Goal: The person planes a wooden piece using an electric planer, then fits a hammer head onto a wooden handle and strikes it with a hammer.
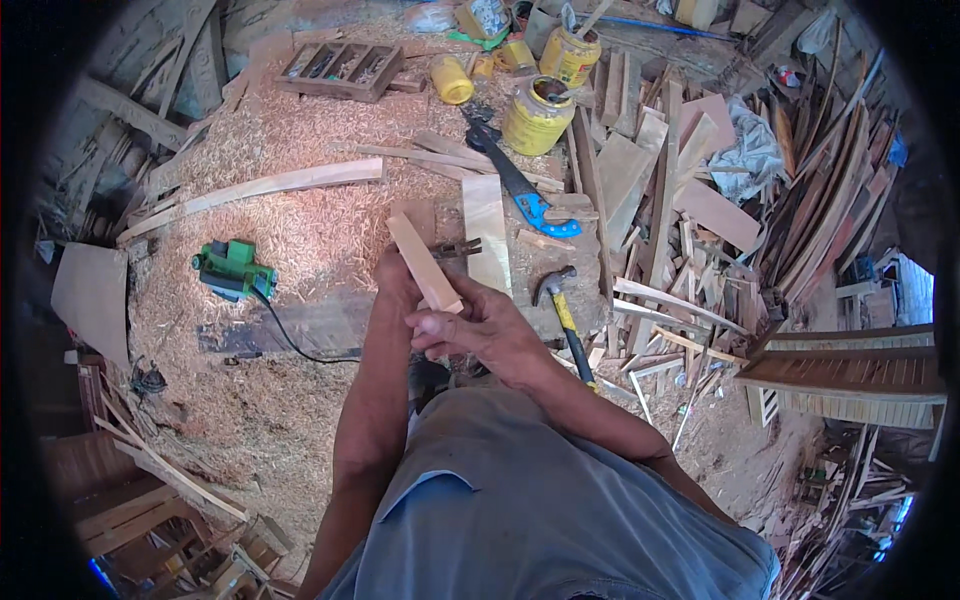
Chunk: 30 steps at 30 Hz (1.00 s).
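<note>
The right hand is closed around the lower end of a short wooden block, held tilted above the tabletop. The left hand grips the block from behind. A hammer lies just right; a handsaw beyond; a green power planer sits left amid shavings.
</note>
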Available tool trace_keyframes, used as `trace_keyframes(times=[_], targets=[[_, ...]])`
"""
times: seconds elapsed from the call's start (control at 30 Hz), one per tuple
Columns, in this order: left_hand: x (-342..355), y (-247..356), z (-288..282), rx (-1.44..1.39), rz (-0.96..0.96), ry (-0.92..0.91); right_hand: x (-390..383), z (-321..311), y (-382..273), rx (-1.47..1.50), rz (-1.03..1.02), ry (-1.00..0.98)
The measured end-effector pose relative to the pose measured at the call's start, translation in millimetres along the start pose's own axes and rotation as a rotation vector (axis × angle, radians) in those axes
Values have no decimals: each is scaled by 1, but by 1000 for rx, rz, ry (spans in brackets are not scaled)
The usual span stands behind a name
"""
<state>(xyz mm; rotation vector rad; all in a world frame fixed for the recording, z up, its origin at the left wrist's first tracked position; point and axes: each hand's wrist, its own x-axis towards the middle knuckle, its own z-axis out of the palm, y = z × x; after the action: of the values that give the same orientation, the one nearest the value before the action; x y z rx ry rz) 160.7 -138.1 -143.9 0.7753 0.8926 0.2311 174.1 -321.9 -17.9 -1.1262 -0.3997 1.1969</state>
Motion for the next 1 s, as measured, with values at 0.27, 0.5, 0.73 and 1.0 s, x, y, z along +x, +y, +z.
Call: trace_keyframes(times=[0.27, 0.5, 0.73, 1.0], targets=[[43, -17, -22, -225, -76, -112, 6, 6, 5, 2, -51, 61], [66, -19, -41, -266, -110, -111, 9, 20, 8, -103, -77, 125], [79, 1, -49, -298, -146, -126, -20, 29, 18, -564, -9, 278], [-2, 96, 20, 57, 52, -285, -47, -31, 100, -302, -35, 478]])
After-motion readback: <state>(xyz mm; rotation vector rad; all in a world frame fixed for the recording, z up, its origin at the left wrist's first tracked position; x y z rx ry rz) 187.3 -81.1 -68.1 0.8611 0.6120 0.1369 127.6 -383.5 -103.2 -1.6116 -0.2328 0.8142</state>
